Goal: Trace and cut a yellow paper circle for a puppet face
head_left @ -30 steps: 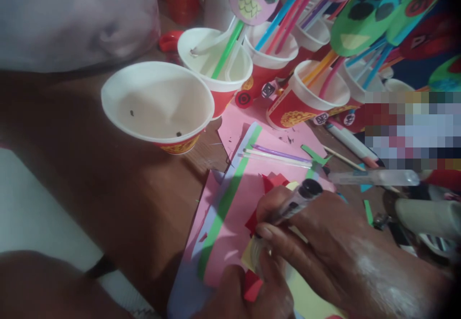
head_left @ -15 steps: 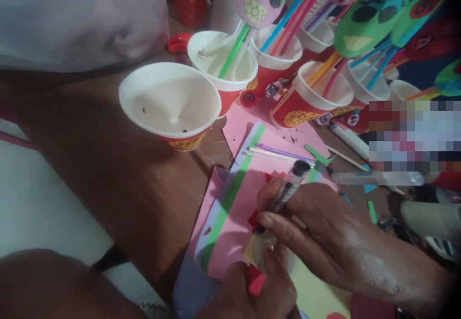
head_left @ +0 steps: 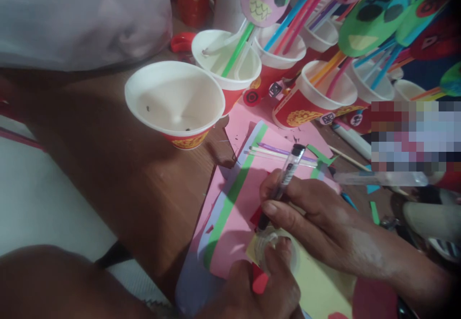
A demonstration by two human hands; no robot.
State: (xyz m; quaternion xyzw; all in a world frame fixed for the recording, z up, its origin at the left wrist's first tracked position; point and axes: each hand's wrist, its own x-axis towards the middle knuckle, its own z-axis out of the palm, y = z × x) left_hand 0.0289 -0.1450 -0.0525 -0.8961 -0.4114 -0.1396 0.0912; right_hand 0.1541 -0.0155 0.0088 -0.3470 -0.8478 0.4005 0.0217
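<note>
My right hand grips a black-and-clear pen that slants down, its lower end at the edge of a small round clear disc. The disc lies over a yellow paper. Fingers of my left hand press on the disc from the near side, with a bit of red paper beside them. Under both hands are pink sheets with a green stripe. Purple and white thin sticks rest across the top of these sheets.
A wide-mouthed paper cup stands on the brown table at left. Behind are red cups holding straws and paper faces. Markers and scraps lie at right; a pale bag is back left.
The pen is more upright in my right hand. Its lower end stays close to the disc's edge. The whole view has shifted slightly, with the cups a little further right.
</note>
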